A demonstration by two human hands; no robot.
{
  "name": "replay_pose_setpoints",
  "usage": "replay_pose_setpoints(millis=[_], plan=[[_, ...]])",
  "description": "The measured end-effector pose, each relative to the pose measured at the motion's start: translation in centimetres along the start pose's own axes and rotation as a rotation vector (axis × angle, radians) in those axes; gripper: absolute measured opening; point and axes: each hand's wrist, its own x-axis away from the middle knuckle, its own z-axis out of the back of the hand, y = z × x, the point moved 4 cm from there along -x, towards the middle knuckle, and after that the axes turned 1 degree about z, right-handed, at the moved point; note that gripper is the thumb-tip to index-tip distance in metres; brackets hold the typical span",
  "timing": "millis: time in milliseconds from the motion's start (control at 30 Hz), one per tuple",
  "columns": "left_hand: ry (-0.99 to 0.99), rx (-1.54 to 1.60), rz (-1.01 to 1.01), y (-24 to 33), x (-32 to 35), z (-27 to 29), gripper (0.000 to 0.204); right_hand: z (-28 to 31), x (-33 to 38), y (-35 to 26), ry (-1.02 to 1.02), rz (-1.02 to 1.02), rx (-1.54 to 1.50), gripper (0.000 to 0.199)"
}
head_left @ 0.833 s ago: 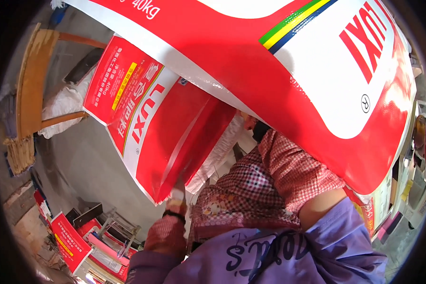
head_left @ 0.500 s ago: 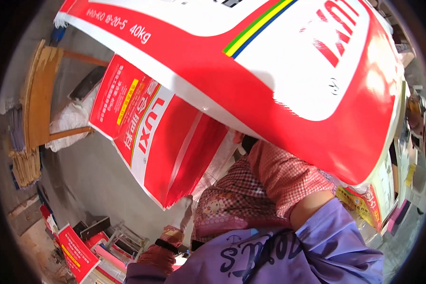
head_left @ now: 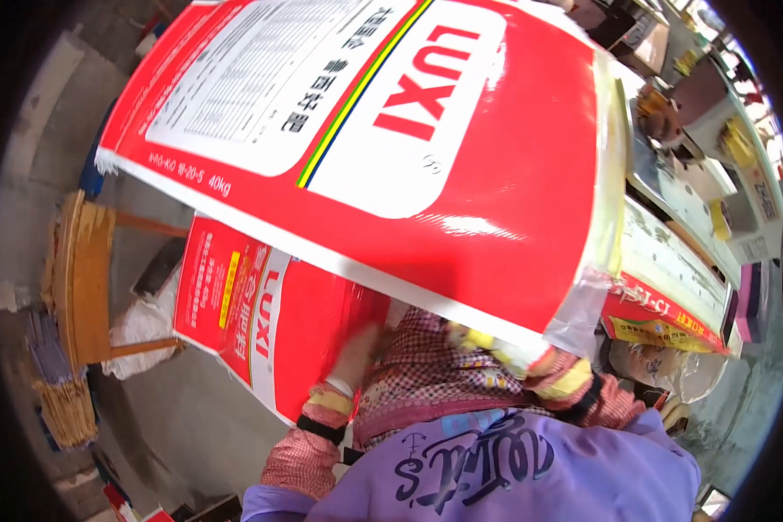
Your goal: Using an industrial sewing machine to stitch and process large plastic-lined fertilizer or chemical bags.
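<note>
A large red and white woven fertilizer sack, with a clear plastic liner showing at its right end, spreads across the upper middle. At its near edge is my right hand, in a white and yellow glove. The fingers are closed at that edge, partly under the sack. My left hand, gloved in pale cloth, is lower left, beside a stack of similar red sacks. Motion smears its fingers, so their grip does not show. The large sack overlaps the far part of the stack.
A wooden frame stands on the left, with a white bag beside it and a straw broom nearer. On the right are a red and yellow package, a long pale panel and a cluttered surface.
The large sack has shifted left and now shows more of its printed face. My right hand has come out from under it to its near edge. My left hand has moved up toward the stack.
</note>
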Motion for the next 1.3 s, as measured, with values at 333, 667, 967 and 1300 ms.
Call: replay_pose_setpoints(millis=[333, 667, 967, 1300], plan=[[-0.478, 0.520, 0.013, 19.2, 2.6, 7.9, 0.021, -0.5, 11.5, -7.0, 0.451, 0.487, 0.725, 0.025], [-0.521, 0.511, -0.235, 35.5, 2.3, 6.9, 0.020, -0.6, 11.5, -10.1, 0.530, 0.577, 0.585, 0.025], [-0.750, 0.578, -0.179, 37.3, -5.9, 4.5, 0.021, -10.4, 9.2, -12.2, 0.666, 0.530, 1.642, 0.037], [-0.078, 0.715, -0.621, 40.9, -4.0, 15.7, 0.011, -11.8, 10.1, -14.1, 0.812, 0.896, 2.203, 0.024]])
